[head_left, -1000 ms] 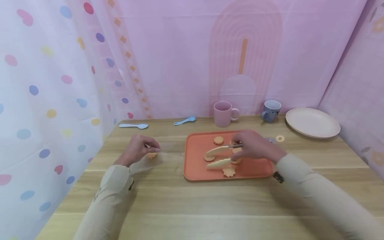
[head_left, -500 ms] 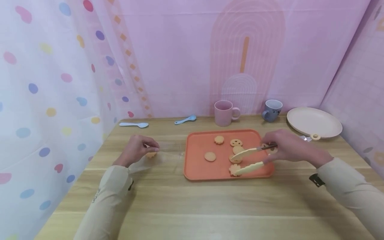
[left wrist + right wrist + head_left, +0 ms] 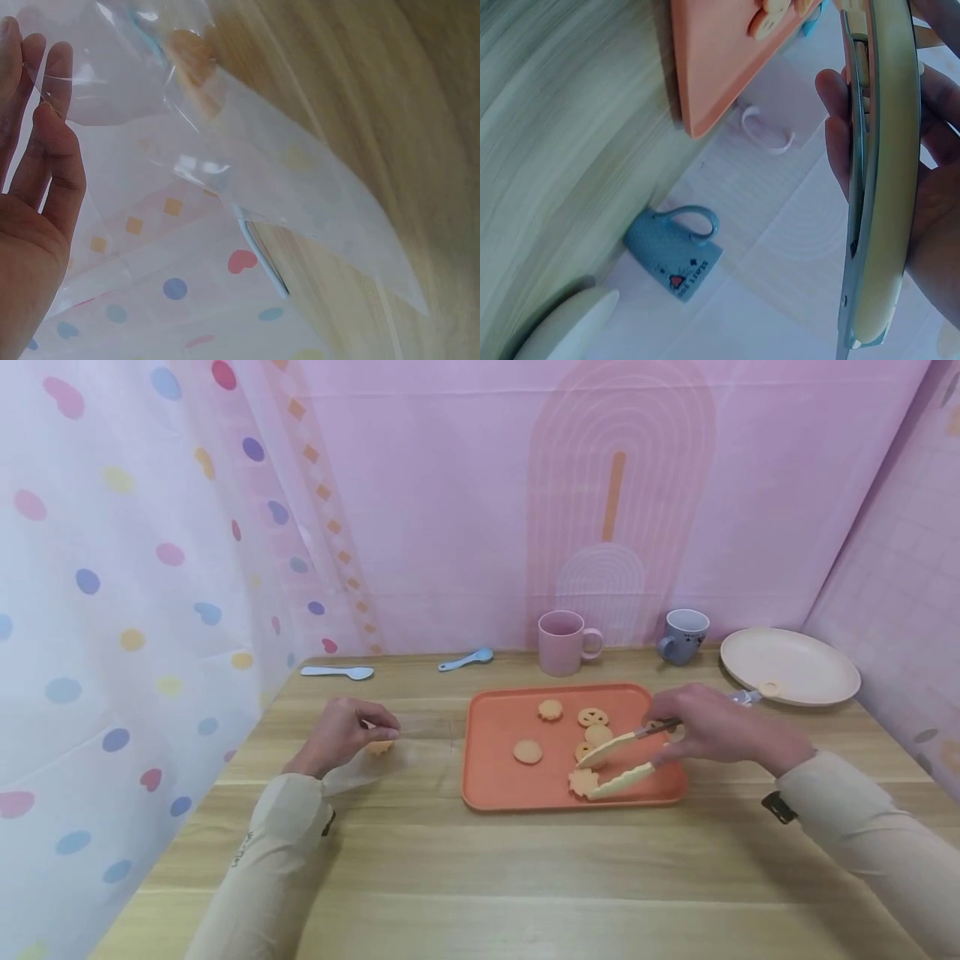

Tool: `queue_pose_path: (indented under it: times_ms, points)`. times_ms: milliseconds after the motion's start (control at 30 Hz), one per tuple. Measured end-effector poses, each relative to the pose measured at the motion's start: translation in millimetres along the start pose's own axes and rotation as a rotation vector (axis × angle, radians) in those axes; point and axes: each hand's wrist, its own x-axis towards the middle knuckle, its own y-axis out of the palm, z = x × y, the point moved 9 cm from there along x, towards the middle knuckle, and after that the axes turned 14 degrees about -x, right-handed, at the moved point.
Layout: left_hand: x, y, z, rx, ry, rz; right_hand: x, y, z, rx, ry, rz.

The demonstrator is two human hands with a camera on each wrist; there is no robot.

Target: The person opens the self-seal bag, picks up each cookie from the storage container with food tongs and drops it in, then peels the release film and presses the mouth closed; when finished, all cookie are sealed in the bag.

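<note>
— Two bare hands over a wood-grain table [image 3: 420, 877]. Starting at the left?

— Left hand [image 3: 342, 732]: thumb and fingertips pinched together on the film of a clear bag [image 3: 427, 753]. Well short of the far edge, lined with a long blue spoon [image 3: 337, 672] and, farther right, a short blue spoon [image 3: 465, 660].

— Room to the right of the bag?

— Only a slim gap before the left rim of the orange tray [image 3: 495, 789]. More at the near side: nothing but wood grain from near rim to bottom of view. Less at the far side, with a pink mug [image 3: 561, 643] near the far rim.

— And the right hand [image 3: 697, 722]?

— Over the tray's right rim, fingers curled round tongs [image 3: 621, 743]. Tong arms parted, tips at the far and near right edges of a flower-shaped cookie [image 3: 582, 782] on the tray. Farther right, a blue mug [image 3: 683, 637], then a plate [image 3: 791, 666], its rim crossed by the tong handle in the head view.

— Hard to make out?

— At left, a bagged cookie [image 3: 380, 747], partly behind fingers and blurred by film. On the tray, a holed cookie [image 3: 583, 751], partly covered by tongs. Tips touching the flower-shaped cookie? Cannot tell; cut off in the right wrist view.
</note>
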Motion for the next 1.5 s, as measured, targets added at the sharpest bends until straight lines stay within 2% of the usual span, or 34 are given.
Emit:
queue_pose_path:
  times_ms: [133,300,467,633,867,1167,1500]
  points:
    - [-0.6,0.3,-0.9,-0.007,0.005,0.001,4.7,2.9,1.4,0.011,0.024,0.014]
    - [1.2,-0.2,-2.2,-0.010,0.003,0.000,14.0,1.7,3.6,0.043,0.049,-0.015]
    - [2.6,1.0,-2.3,-0.002,-0.003,0.009,26.4,-1.5,9.9,0.062,0.028,-0.062]
    - [2.8,1.6,-2.9,0.006,-0.003,0.012,41.6,-0.6,15.0,0.088,0.034,-0.055]
    - [0.6,0.8,-1.5,0.001,-0.023,0.013,71.2,2.1,25.9,0.053,0.065,-0.060]
    - [-2.0,-4.0,0.6,0.002,-0.031,-0.002,116.6,27.3,52.0,0.144,0.128,-0.007]
    - [-2.0,-4.8,-2.9,-0.011,-0.018,-0.007,158.1,45.7,78.9,0.166,0.188,0.018]
